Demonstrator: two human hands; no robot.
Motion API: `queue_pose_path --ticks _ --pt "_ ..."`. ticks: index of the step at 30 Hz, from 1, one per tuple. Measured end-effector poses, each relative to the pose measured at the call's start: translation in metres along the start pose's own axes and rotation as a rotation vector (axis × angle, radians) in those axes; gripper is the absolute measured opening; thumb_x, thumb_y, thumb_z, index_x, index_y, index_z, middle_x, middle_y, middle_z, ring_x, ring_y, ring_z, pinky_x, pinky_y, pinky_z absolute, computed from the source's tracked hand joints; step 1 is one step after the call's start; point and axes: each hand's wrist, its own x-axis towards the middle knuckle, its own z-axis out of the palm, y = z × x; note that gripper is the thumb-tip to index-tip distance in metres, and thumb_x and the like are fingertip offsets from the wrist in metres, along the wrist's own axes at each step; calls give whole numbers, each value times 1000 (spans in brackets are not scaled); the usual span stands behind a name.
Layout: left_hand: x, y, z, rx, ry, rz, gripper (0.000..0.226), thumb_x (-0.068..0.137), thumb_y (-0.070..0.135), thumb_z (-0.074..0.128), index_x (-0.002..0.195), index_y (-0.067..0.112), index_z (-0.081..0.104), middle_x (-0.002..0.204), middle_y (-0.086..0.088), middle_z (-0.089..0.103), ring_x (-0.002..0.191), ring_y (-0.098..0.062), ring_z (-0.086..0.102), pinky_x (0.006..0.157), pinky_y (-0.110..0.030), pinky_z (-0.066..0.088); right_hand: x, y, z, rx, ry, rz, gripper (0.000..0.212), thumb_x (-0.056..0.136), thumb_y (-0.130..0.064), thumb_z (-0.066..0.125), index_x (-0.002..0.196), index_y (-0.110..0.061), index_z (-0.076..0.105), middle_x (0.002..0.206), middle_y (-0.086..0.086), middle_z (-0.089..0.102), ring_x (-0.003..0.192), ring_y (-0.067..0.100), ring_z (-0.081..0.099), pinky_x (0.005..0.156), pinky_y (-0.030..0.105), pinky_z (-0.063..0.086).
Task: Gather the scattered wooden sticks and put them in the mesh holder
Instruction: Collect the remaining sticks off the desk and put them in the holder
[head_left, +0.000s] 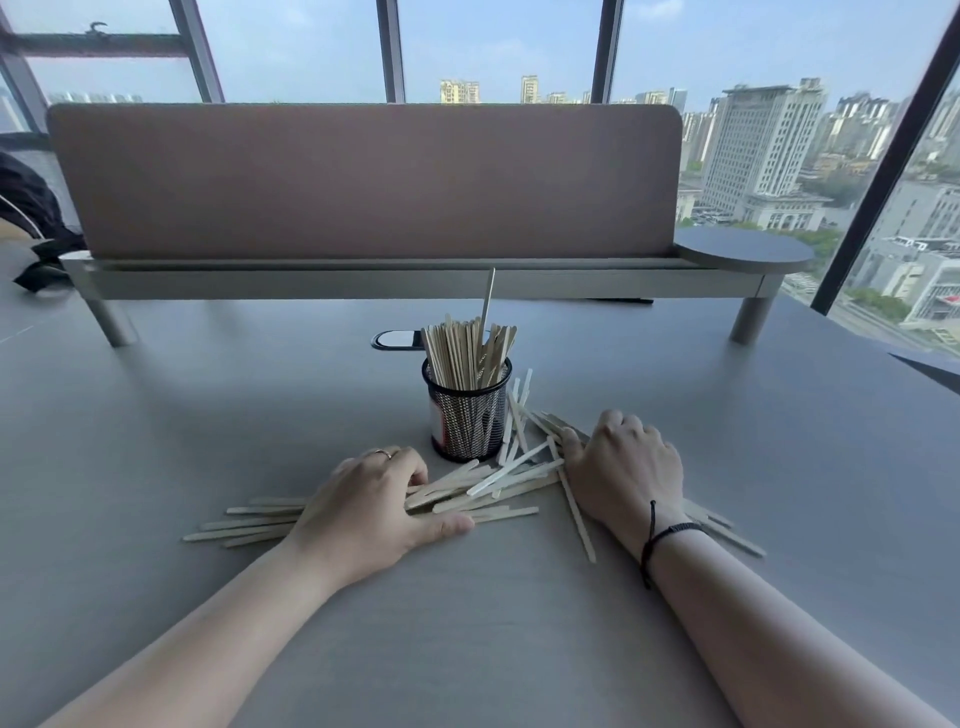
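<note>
A black mesh holder (470, 415) stands upright on the grey table (208, 415), packed with several wooden sticks; one stick pokes higher than the rest. Several loose wooden sticks (498, 480) lie scattered flat just in front of and to the right of the holder. My left hand (366, 506) lies over the left part of the pile, fingers curled down onto the sticks, thumb stretched along the table. My right hand (626, 467) lies over the right part of the pile with curled fingers; sticks stick out from beneath it on both sides. What its fingers hold is hidden.
A pink desk divider (363, 176) on a raised shelf (415, 283) spans the back of the table. A black cable port (397, 340) sits behind the holder. A round grey side shelf (743, 252) is at the back right. Dark cloth (31, 208) lies far left.
</note>
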Motion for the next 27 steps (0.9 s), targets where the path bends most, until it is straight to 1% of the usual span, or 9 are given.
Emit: queue_pose_path --ticks 4,9,12,15,17,20,22,24,27 --pt "5 2 0 60 -15 0 70 63 94 46 75 24 47 69 14 50 69 -15 51 62 -33 39 5 0 2 -1 28 -37 48 95 -54 34 91 -15 62 96 11 70 92 33 66 65 36 39" --pt "16 1 1 121 -6 -17 75 60 97 42 69 22 43 64 13 47 65 -16 49 60 -33 45 7 -2 -1 -29 32 -64 57 96 -56 30 83 -13 65 90 10 72 86 32 68 62 33 37" --pt "22 -1 6 159 13 35 72 65 97 36 67 26 37 69 11 52 74 -20 58 61 -33 46 5 -2 -2 -63 42 -88 62 97 -59 27 79 -13 66 87 9 72 84 31 68 60 33 37" --pt "24 -4 11 184 29 72 75 67 97 27 73 25 44 76 8 58 81 -20 62 63 -35 48 4 -6 -3 -116 56 -129 65 98 -58 27 77 -12 68 82 8 71 80 30 67 58 32 36" --pt "25 -6 13 176 59 85 77 68 96 27 80 23 50 76 7 62 79 -21 64 62 -35 48 4 -7 -3 -110 58 -140 64 99 -58 27 76 -13 66 80 7 70 77 30 68 57 32 36" --pt "23 -6 12 135 91 110 72 71 91 33 84 24 55 74 6 65 74 -22 65 59 -34 46 5 -5 -3 -79 66 -154 62 99 -58 26 77 -14 64 82 8 71 80 31 68 59 33 36" --pt "22 -6 13 135 134 155 67 75 88 35 76 22 50 66 3 63 67 -26 64 54 -34 43 4 -3 -3 -64 79 -175 64 99 -59 26 77 -13 65 83 9 71 81 32 68 60 33 37" --pt "22 -8 13 139 177 201 62 80 83 38 69 21 38 60 1 59 60 -29 62 49 -33 41 4 -1 -5 -41 84 -194 69 98 -62 25 75 -12 65 82 11 71 80 34 68 60 34 38" --pt "21 -9 13 156 232 265 58 82 77 42 65 23 33 54 0 55 51 -30 59 43 -31 38 3 -1 -11 19 85 -195 76 93 -71 20 66 -13 60 77 11 69 75 34 67 59 34 38"
